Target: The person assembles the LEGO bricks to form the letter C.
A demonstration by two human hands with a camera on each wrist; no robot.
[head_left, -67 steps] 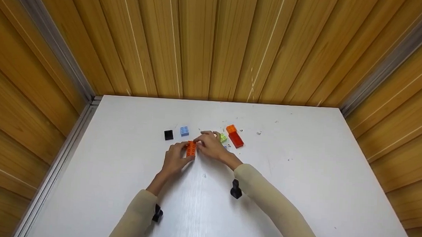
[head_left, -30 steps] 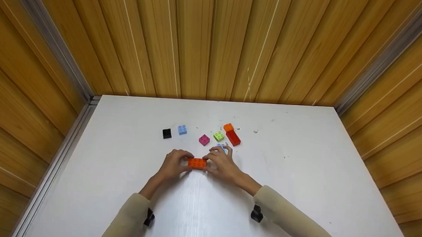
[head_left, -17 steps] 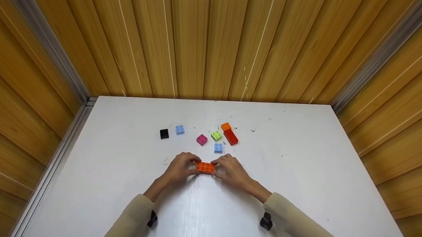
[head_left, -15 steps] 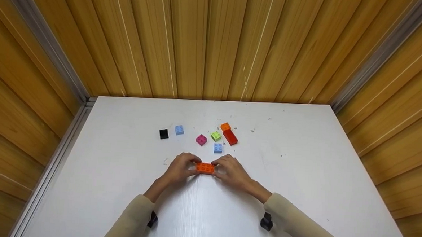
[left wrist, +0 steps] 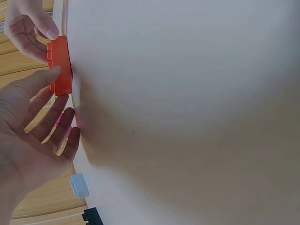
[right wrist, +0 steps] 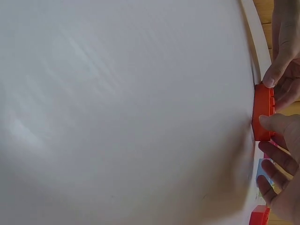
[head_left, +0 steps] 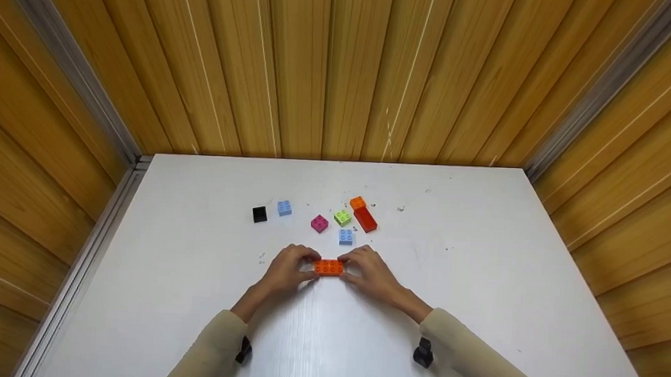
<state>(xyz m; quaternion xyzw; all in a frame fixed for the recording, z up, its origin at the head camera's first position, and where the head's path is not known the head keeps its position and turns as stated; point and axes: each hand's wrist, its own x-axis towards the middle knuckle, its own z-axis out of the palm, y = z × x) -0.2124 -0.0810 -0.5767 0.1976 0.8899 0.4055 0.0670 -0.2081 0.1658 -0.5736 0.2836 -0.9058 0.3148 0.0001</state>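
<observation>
1 orange brick (head_left: 328,267) sits on the white table (head_left: 182,272), long axis running from 9 to 3 o'clock in the head view, the left hand (head_left: 284,270) pinching its 9 o'clock end, the right hand (head_left: 372,274) its 3 o'clock end, neither nearer.

Wood-walled booth (head_left: 304,66) with white table (head_left: 327,337)

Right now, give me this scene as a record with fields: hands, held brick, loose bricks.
Left hand: pinches left end of the long orange brick
Right hand: pinches its right end
Studs: two rows of four, facing up
Nearest loose: light blue brick
Farther back: magenta brick, lime brick, red brick, small orange brick
Leftmost: second blue brick, black brick
</observation>
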